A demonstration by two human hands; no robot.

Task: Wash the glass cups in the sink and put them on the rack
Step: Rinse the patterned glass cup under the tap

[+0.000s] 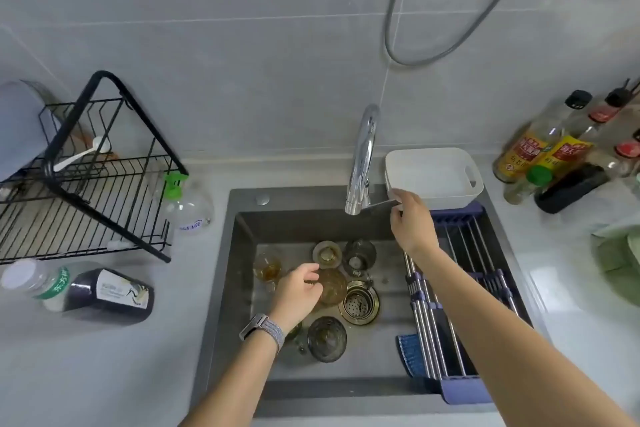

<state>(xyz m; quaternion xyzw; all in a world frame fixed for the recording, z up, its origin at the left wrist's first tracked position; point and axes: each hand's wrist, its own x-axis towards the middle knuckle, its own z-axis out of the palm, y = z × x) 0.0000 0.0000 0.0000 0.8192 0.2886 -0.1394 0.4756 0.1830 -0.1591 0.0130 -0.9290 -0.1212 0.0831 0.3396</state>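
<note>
Several glass cups stand in the dark sink: an amber-stained cup at the left, a round one at the back, a grey one beside it, and a ribbed dark one at the front. My left hand reaches down and its fingers curl round the rim of a brownish cup in the middle. My right hand grips the lever of the chrome faucet. No water runs. The black wire rack stands on the counter at the left.
A roll-up drying mat spans the sink's right side, with a white tub behind it. The drain strainer sits mid-sink. A soap dispenser and lying bottles are at the left; sauce bottles at the right.
</note>
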